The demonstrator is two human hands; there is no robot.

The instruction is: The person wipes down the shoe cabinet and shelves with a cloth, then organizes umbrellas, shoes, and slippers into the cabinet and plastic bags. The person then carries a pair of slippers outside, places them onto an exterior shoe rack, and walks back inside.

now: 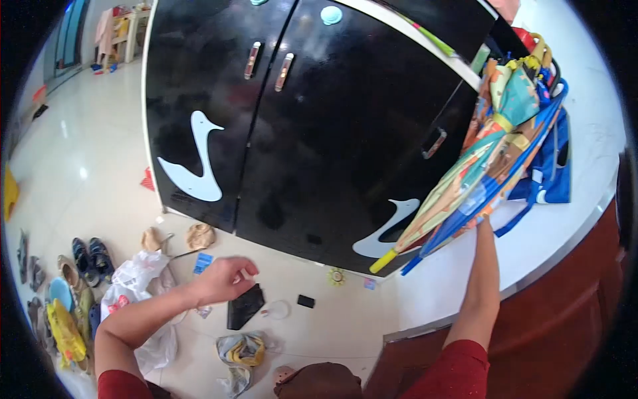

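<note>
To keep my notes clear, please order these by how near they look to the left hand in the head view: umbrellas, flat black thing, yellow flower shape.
Nearest to the left hand first:
1. Flat black thing: floor, just below the hand in the picture.
2. Yellow flower shape: floor, to the right.
3. Umbrellas: farther right, at the right hand.

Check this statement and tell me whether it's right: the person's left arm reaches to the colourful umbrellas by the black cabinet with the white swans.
Not quite: the head view shows the right arm, not the left, reaching to the colourful umbrellas by the black cabinet with the white swans. The left hand is well apart from them.
</note>
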